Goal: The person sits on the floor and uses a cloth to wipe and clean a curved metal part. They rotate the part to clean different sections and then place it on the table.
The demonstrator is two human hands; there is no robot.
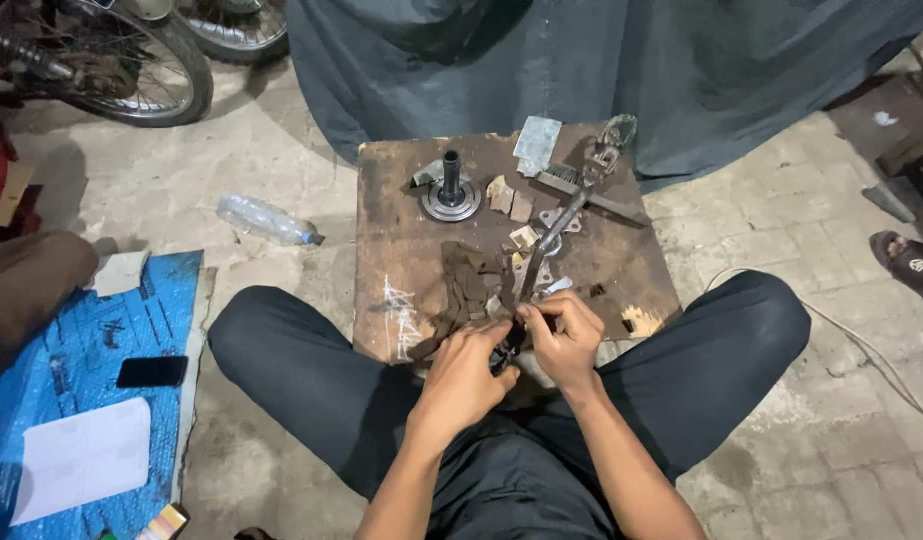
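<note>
Low in the middle of the frame, the left hand (469, 372) and right hand (565, 338) pinch together on a small dark part (506, 352), fingers closed tight around it, just at the near edge of the wooden board (402, 250). A slip there could drop the part between the legs. Just beyond, the long metal lever (562, 225) lies close; a knock might scatter the small plates (527, 238). Farther up stands the round hub with its shaft (451, 192).
</note>
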